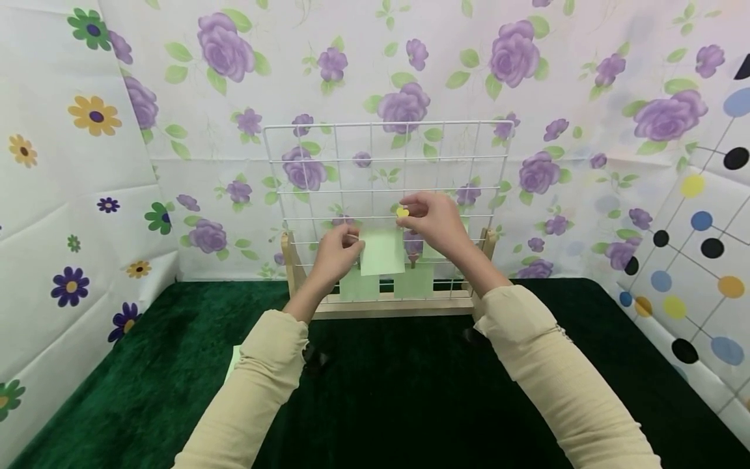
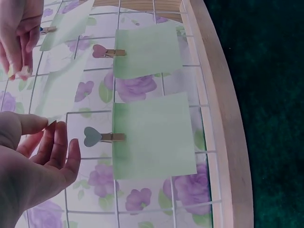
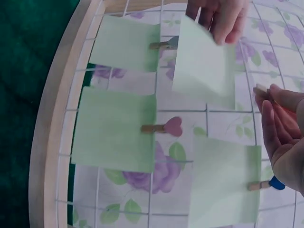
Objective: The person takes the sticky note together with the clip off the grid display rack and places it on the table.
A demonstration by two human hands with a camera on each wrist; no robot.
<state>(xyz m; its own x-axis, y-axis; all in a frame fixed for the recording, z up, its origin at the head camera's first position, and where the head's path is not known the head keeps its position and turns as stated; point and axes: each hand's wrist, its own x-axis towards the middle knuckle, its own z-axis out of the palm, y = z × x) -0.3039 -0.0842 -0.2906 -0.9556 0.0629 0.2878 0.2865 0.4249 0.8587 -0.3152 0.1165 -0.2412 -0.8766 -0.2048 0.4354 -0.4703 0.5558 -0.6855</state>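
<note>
A: From the head: where to look first?

B: At the note, before the grid. Pinched at its left edge between thumb and fingers of the left hand. Grasped in the right hand, just right of the note: a yellow clip.

A: From the left wrist: flat against the grid?

B: Hard to tell from so slanted a view. Best pressed flat before clipping. Worth copying: the pink clip and grey clip, set across the edge of a note with the heart pointing clear.

A: From the right wrist: what to mind?

B: Holding the left fingers still. Squeeze the heart end to open the clip, then bite note and grid together, as with the blue clip at near right.
</note>
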